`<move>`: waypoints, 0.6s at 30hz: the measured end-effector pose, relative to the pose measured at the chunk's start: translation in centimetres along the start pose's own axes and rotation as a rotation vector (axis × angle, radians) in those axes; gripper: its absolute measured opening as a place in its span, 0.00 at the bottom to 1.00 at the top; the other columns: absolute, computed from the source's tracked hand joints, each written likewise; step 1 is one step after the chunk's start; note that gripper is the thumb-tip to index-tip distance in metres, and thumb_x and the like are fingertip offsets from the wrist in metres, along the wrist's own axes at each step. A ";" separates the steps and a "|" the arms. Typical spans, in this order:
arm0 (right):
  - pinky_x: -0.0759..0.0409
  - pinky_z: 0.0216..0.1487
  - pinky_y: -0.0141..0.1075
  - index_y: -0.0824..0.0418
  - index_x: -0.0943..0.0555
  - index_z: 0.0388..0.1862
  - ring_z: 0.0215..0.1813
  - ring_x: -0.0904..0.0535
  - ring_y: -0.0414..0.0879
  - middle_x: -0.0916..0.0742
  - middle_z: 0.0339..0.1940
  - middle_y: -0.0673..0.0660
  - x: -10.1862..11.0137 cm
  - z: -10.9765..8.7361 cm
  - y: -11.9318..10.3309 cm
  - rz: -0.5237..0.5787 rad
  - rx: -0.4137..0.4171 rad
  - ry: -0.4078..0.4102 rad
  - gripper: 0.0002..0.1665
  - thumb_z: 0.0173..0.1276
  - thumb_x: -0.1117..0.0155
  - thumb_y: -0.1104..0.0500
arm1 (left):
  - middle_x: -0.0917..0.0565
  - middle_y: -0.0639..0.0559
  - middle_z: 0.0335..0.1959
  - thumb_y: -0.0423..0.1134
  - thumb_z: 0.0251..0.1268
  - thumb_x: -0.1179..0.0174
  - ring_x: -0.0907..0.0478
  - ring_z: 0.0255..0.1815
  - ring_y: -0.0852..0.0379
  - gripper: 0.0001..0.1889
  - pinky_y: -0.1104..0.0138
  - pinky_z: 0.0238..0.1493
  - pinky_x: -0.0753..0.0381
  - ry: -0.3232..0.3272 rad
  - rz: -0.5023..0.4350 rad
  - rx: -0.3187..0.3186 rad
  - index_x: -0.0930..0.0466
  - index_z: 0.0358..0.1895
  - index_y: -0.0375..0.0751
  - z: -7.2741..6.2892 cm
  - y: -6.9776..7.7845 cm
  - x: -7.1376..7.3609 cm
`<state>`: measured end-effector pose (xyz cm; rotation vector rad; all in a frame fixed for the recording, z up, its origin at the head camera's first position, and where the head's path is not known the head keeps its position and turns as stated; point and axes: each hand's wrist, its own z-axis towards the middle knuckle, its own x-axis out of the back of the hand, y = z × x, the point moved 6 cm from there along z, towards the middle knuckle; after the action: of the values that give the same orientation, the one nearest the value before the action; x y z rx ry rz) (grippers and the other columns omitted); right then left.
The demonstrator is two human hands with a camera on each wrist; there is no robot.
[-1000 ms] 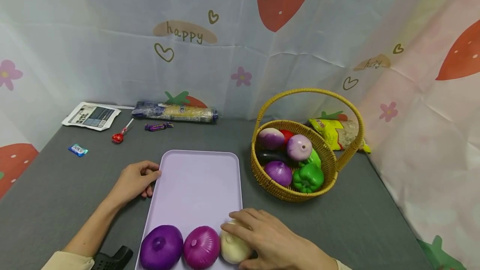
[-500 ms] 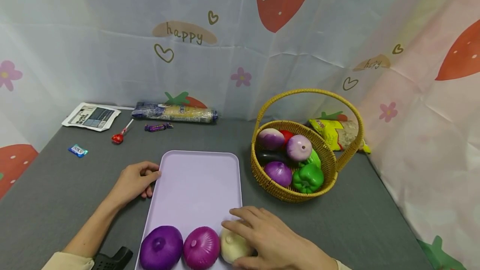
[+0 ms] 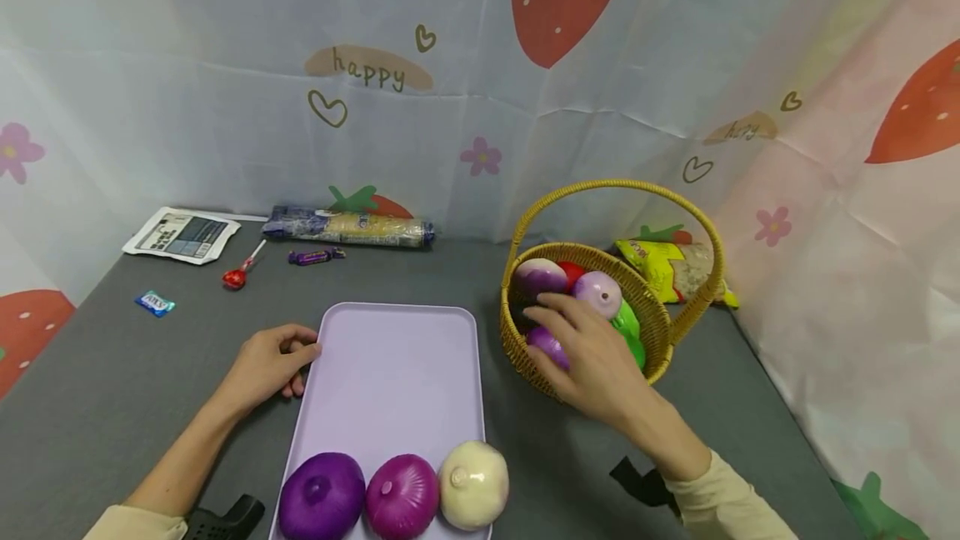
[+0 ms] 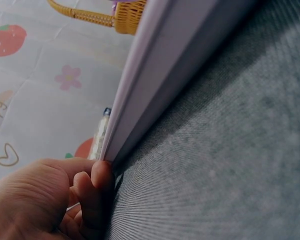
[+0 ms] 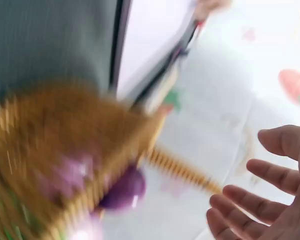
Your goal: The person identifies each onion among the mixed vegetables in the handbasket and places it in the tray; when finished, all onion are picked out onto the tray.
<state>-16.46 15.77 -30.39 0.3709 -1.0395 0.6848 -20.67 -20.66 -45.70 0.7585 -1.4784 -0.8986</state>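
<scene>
Purple onion (image 3: 546, 346) sits in the wicker basket (image 3: 662, 330), ahead and to the left of the right hand's (image 3: 596, 365) palm, showing between its thumb and fingers in the head view. That hand is spread and holds nothing; contact with the onion cannot be told. Fingers cover much of the onion, so its long axis stays unclear. Just beyond lies a pale purple vegetable (image 3: 598, 294). Well apart, leftward, the left hand (image 3: 270, 363) pinches the tray's (image 3: 397, 373) left rim, much the farther hand.
</scene>
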 end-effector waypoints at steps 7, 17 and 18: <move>0.24 0.59 0.58 0.61 0.27 0.64 0.60 0.24 0.63 0.23 0.62 0.67 0.3 2.8 7.5 -0.083 -0.218 -0.152 0.29 0.65 0.35 0.55 | 0.21 0.49 0.20 0.40 0.69 0.42 0.24 0.13 0.59 0.16 0.65 0.16 0.22 0.000 0.019 0.017 0.23 0.52 0.30 -0.1 -0.1 0.0; 0.31 0.61 0.69 0.54 0.41 0.77 0.70 0.37 0.75 0.38 0.75 0.72 -2.3 1.9 11.9 -0.123 -0.397 -0.557 0.41 0.69 0.39 0.50 | 0.21 0.49 0.21 0.39 0.69 0.42 0.24 0.13 0.60 0.16 0.65 0.16 0.22 -0.002 0.008 0.018 0.23 0.52 0.30 0.1 0.0 0.1; 0.32 0.62 0.70 0.53 0.42 0.78 0.72 0.39 0.75 0.40 0.76 0.72 -2.5 1.7 12.1 -0.118 -0.411 -0.598 0.41 0.70 0.40 0.49 | 0.21 0.49 0.21 0.39 0.69 0.42 0.24 0.13 0.60 0.16 0.65 0.16 0.22 -0.002 0.007 0.018 0.23 0.52 0.30 0.1 0.0 0.1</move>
<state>-26.61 22.86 -32.24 0.2773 -1.6741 0.2355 -20.77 -20.78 -45.68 0.7653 -1.4920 -0.8824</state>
